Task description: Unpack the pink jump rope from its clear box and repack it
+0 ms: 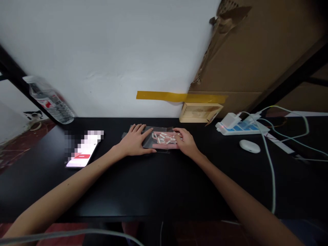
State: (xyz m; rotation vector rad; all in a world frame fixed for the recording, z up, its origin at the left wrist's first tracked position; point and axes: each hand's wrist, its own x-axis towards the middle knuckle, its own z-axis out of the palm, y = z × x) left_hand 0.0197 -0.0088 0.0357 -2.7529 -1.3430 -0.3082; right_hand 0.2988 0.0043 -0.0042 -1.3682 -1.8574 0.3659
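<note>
A clear plastic bag point(166, 146) lies flat on the black table, with several small white and pink cylindrical pieces point(165, 137) inside. I cannot make out what kind of pieces they are. My left hand point(134, 140) rests palm down over the bag's left part, fingers spread. At the other end, my right hand point(186, 140) has its thumb and fingers closed around the bag's right edge. Some of the contents there are hidden under the fingers.
Left of my hands lies a lit phone point(83, 150), partly blurred out. A plastic bottle point(51, 102) leans at the back left. At the back stands a shallow wooden box point(196, 112). To the right are a power strip point(241, 129) with cables and a white earbud case point(249, 146).
</note>
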